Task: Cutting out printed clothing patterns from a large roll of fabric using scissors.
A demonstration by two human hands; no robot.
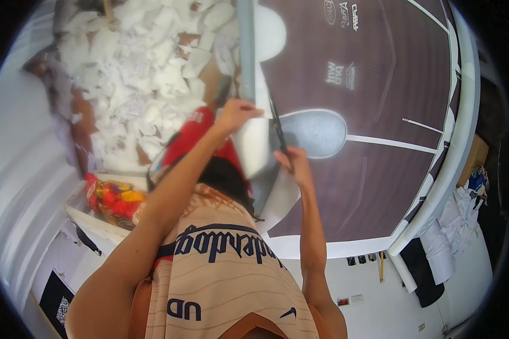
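Head view: left hand [236, 114] fingers pinching white sheet [254, 148] at centre, right hand [293, 161] fingers closed around scissors [278, 129] mid-cut on dark printed fabric [373, 169]; next, seemingly, advance blades; offcut heap [147, 73] far left.

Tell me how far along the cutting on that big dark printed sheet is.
Done: a large heap of white offcuts lies at the upper left. In hand: the left hand grips a white strip at the sheet's edge, while the right hand works scissors along it. Left: most of the dark printed sheet is uncut, with white margin showing along its lower and right edges.
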